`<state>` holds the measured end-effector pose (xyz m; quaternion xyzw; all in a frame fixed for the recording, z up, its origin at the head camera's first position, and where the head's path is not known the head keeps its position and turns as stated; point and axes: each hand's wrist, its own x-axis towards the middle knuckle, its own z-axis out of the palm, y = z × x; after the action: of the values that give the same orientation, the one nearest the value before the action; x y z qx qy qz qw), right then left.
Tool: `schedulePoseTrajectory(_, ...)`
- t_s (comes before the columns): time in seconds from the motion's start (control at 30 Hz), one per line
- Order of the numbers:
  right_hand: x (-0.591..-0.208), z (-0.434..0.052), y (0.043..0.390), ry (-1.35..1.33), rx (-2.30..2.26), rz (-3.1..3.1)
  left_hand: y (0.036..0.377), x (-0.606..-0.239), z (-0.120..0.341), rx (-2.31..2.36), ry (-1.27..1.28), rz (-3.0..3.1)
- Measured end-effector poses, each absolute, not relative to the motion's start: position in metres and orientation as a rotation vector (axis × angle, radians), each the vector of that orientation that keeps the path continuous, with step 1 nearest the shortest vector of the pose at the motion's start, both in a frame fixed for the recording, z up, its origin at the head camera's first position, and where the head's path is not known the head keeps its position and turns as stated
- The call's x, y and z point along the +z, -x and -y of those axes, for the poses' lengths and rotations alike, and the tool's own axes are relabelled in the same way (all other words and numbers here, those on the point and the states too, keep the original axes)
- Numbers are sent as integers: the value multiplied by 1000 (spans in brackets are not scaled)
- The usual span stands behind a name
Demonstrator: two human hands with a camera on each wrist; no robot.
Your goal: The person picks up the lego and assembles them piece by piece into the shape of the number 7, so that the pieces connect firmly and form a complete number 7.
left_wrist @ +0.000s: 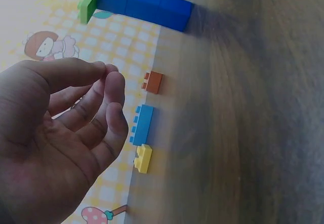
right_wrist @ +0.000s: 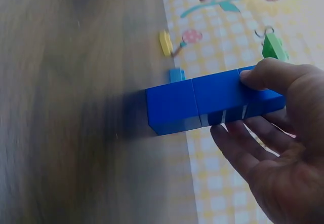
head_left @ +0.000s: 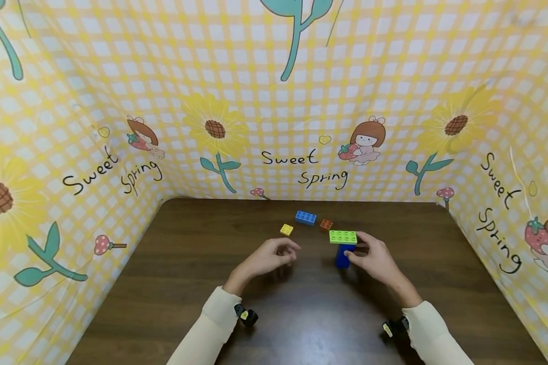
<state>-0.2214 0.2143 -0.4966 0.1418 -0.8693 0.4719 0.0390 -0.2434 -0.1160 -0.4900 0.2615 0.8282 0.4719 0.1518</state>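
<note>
A tower of dark blue toy building blocks (head_left: 341,257) stands upright with a lime green block (head_left: 343,236) laid across its top. My right hand (head_left: 375,256) holds this tower near its upper part, thumb on one side and fingers on the other, as the right wrist view also shows. Seams between the stacked blue blocks (right_wrist: 172,105) are visible there. Left of the tower, my left hand (head_left: 268,256) hovers over the table with loosely bent fingers and nothing in them. In the left wrist view, its thumb tip lies close to the index fingertip.
Beyond the hands lie a small yellow block (head_left: 286,230), a longer light blue block (head_left: 306,218) and a small orange-brown block (head_left: 326,224). The dark wooden table (head_left: 187,263) is bordered by yellow checked cloth (head_left: 274,126) at the back and sides.
</note>
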Motion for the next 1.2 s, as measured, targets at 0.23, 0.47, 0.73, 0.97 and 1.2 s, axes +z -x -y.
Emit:
schedulePoseTrajectory(0.23, -493, -238, 221, -358, 1415, 2730, 242, -493, 122, 1349, -715, -2396)
schedulePoseTrajectory(0.47, -490, -243, 222, -360, 1410, 2757, 242, -495, 125, 1342, -702, -2396)
schedulePoseTrajectory(0.73, -485, -244, 220, -429, 1350, 2717, 243, -496, 127, 1344, -706, -2402)
schedulePoseTrajectory(0.97, -458, -245, 208, -548, 1252, 2480, 246, -496, 132, 1372, -700, -2397)
schedulePoseTrajectory(1.2, -438, -222, 196, -612, 1163, 2129, 254, -495, 136, 1421, -677, -2443)
